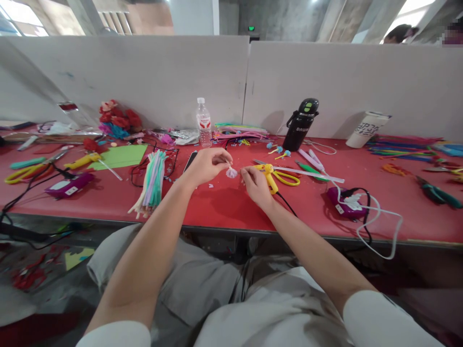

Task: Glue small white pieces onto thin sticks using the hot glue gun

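Observation:
My left hand pinches a small pale-purple flower, which hangs head down above the red table. Just to its right, my right hand has its thumb and fingers drawn together. Whatever lies between those fingertips is too small to make out. A yellow glue gun with a clear glue stick lies right beside the right hand, partly covered by it. Behind the gun are yellow-handled scissors. A bundle of pastel pipe cleaners lies left of my left forearm.
A water bottle and a black flask stand near the white partition. Purple power boxes with cables sit on both sides. Green-handled pliers lie at right. The red table's front edge runs above my lap.

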`<action>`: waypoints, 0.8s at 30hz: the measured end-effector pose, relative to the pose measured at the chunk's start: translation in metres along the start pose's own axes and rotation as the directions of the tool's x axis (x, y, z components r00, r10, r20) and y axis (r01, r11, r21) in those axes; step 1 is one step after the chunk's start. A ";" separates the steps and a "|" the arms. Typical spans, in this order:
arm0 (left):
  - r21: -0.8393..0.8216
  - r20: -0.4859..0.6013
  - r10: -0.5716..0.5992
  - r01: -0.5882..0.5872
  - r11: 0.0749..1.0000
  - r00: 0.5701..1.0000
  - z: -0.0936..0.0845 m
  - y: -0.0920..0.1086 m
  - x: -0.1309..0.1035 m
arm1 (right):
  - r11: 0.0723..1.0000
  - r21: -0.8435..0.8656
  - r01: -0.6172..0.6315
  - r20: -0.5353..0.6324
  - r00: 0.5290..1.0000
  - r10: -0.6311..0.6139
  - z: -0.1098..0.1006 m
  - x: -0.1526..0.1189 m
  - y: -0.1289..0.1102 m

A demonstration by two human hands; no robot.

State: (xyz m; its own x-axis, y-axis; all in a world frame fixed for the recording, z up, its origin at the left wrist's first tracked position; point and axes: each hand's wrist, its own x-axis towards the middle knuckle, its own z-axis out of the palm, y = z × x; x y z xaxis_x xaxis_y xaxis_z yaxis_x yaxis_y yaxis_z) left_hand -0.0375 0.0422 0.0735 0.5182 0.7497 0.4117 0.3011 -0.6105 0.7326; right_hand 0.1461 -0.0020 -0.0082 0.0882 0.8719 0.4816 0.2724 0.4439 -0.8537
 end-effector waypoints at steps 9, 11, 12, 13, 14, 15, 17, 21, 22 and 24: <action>-0.096 0.002 0.023 -0.023 0.995 1.000 -0.002 0.002 0.000 | 0.755 0.529 -0.387 0.259 0.921 0.291 0.002 0.006 -0.005; -0.086 0.008 0.017 -0.016 0.996 1.000 -0.001 0.002 0.000 | 0.744 0.546 -0.386 0.257 0.922 0.290 0.002 0.006 -0.005; -0.081 0.007 0.014 -0.013 0.997 1.000 -0.001 0.001 0.000 | 0.744 0.548 -0.382 0.252 0.924 0.289 0.002 0.006 -0.005; -0.076 0.004 0.012 -0.012 0.997 1.000 -0.001 0.001 0.000 | 0.747 0.549 -0.376 0.248 0.926 0.284 0.002 0.005 -0.005; -0.073 0.000 0.011 -0.011 0.997 1.000 0.000 0.000 0.000 | 0.752 0.546 -0.368 0.244 0.929 0.277 0.002 0.005 -0.005; -0.072 -0.003 0.010 -0.010 0.997 1.000 0.000 0.000 0.000 | 0.761 0.539 -0.360 0.242 0.932 0.270 0.002 0.005 -0.005; -0.070 -0.002 0.004 -0.004 0.998 1.000 0.002 -0.001 0.000 | 0.784 0.513 -0.350 0.244 0.935 0.258 0.003 0.004 -0.005; -0.065 0.021 0.012 -0.010 0.998 1.000 0.004 -0.002 0.001 | 0.800 0.479 -0.362 0.261 0.929 0.264 0.003 0.002 -0.007; -0.063 0.027 0.014 -0.012 0.998 1.000 0.005 -0.002 0.000 | 0.800 0.476 -0.365 0.261 0.927 0.268 0.003 0.002 -0.008; -0.059 0.032 0.009 -0.007 0.998 0.999 0.005 -0.001 0.000 | 0.803 0.466 -0.371 0.265 0.925 0.274 0.003 0.002 -0.009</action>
State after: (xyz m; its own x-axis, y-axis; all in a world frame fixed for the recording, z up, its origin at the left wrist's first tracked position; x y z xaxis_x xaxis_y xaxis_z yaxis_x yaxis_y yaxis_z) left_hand -0.0335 0.0414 0.0703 0.5460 0.7357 0.4008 0.2494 -0.5994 0.7606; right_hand 0.1408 -0.0035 -0.0002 -0.0977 0.9825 0.1589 -0.2610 0.1288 -0.9567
